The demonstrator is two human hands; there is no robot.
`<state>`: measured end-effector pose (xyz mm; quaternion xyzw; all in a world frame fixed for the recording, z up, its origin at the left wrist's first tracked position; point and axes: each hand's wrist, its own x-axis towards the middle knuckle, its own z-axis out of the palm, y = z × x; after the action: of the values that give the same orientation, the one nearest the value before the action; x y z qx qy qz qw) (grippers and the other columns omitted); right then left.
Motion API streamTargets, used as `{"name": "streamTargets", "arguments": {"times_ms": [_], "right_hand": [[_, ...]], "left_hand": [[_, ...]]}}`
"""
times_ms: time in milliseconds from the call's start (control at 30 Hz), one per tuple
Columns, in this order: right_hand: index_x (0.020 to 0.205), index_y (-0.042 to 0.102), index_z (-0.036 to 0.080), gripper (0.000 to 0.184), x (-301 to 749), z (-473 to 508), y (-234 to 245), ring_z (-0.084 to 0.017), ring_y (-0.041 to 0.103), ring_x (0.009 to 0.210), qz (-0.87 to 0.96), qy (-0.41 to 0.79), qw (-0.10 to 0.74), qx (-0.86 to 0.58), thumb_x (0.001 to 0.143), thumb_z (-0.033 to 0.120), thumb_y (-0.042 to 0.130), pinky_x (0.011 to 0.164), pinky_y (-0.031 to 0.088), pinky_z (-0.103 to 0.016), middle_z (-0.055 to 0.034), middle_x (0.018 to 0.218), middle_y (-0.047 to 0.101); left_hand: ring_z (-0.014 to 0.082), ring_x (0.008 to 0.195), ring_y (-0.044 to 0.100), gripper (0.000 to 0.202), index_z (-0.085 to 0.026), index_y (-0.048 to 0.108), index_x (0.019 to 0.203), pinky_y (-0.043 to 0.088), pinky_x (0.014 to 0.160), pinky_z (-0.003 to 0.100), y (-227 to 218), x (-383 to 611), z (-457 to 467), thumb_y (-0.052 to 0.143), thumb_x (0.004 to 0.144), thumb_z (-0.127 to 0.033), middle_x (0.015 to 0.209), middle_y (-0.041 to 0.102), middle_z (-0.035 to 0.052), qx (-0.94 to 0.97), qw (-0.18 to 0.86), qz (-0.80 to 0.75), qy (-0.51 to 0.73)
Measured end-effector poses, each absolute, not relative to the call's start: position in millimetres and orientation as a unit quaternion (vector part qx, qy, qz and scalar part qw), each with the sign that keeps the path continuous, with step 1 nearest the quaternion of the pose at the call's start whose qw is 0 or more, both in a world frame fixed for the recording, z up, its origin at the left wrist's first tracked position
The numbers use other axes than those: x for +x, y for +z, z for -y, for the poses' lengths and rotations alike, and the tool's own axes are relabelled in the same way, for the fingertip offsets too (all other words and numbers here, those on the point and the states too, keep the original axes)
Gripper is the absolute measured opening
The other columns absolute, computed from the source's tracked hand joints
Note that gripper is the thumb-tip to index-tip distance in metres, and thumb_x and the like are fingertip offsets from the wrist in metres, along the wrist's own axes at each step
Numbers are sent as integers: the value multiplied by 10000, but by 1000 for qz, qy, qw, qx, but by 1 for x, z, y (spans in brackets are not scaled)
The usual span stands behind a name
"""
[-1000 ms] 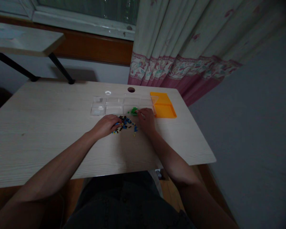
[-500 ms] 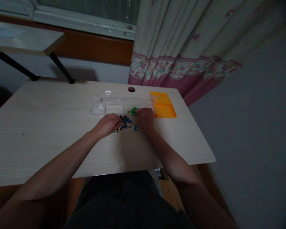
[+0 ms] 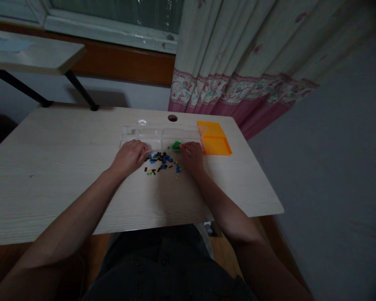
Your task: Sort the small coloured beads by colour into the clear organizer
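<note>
A clear plastic compartment box (image 3: pixel 153 139) lies on the table, with a pile of small green bricks (image 3: pixel 176 145) in a front compartment. My right hand (image 3: pixel 191 155) is at those green bricks, thumb and fingers pinched together; what they hold, if anything, is too small to make out. My left hand (image 3: pixel 130 155) is over the box's front left corner, fingers curled together and pointing right; their contents are hidden. Between the hands, small loose bricks (image 3: pixel 162 158) in blue, black, brown and yellow lie scattered on the table in front of the box.
An orange plastic tray (image 3: pixel 217 144) lies at the box's right end. Behind the box is a round hole (image 3: pixel 172 118) in the tabletop (image 3: pixel 65 167). A raised shelf (image 3: pixel 40 52) on black legs stands at the back left, and a curtain (image 3: pixel 225 88) hangs behind.
My left hand has moved left and away from me, from the loose bricks to the box's front left corner, uncovering more bricks. My right hand has stayed at the green bricks.
</note>
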<state>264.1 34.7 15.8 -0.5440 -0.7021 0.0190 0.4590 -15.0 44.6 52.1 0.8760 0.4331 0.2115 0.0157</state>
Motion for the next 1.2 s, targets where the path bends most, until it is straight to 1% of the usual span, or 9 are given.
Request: {"name": "streamTargets", "arguments": {"times_ms": [100,200,433,700,800,900,967,1033,1200], "right_hand": [[831,742,239,360,264,-35,16,-210,622,876,702,24,451,-551,984,462,504,866,474,-400,-57,857,723],[813,742,239,374,264,-35,16,-211,620,860,704,26,449,-550,983,468,501,855,476,-404,-57,842,720],[830,748,245,335,264,-35,16,-212,628,871,700,19,453,-552,977,442,521,854,492,-406,-60,857,722],[830,743,239,266,264,-35,16,-214,627,853,704,12,449,-550,968,365,554,844,487,-404,-61,839,722],[840,745,233,234,264,-35,16,-215,625,861,704,21,447,-551,960,334,572,850,479,-404,-66,850,723],[838,747,230,247,264,-35,18,-216,624,858,704,31,442,-555,963,336,563,850,475,-405,-69,850,723],[840,750,227,261,264,-34,19,-219,623,861,703,32,444,-555,967,344,554,850,472,-405,-71,852,721],[845,753,223,275,263,-34,20,-218,622,860,704,31,446,-552,969,354,546,852,469,-404,-72,855,721],[846,761,231,311,264,-34,19,-211,622,864,699,33,449,-556,974,401,534,869,469,-400,-65,856,719]], "left_hand": [[277,901,602,326,-149,651,927,452,835,397,64,-38,-56,428,985,-378,893,672,132,832,-19,-504,232],[288,915,597,317,-155,668,940,444,847,410,68,-55,-64,450,955,-385,911,679,132,818,-32,-533,212],[305,962,604,329,-170,685,958,437,838,407,60,-65,-70,444,936,-391,964,698,134,821,-53,-552,137],[298,971,607,321,-169,694,971,441,857,404,63,-68,-68,432,927,-348,972,699,138,819,-31,-550,160],[255,908,607,305,-172,684,950,449,827,356,71,-61,-61,452,936,-370,924,684,106,856,26,-485,175],[178,746,577,279,-180,690,937,441,705,282,73,-48,-52,500,931,-385,790,629,45,898,169,-379,146],[141,695,549,248,-193,701,945,433,680,250,71,-39,-47,544,919,-383,754,591,15,906,243,-321,128],[130,715,547,203,-209,708,978,440,705,245,68,-31,-43,588,897,-351,806,590,13,912,272,-285,114],[151,823,571,158,-225,709,987,452,792,278,65,-25,-40,612,892,-306,905,609,30,921,265,-262,107]]}}
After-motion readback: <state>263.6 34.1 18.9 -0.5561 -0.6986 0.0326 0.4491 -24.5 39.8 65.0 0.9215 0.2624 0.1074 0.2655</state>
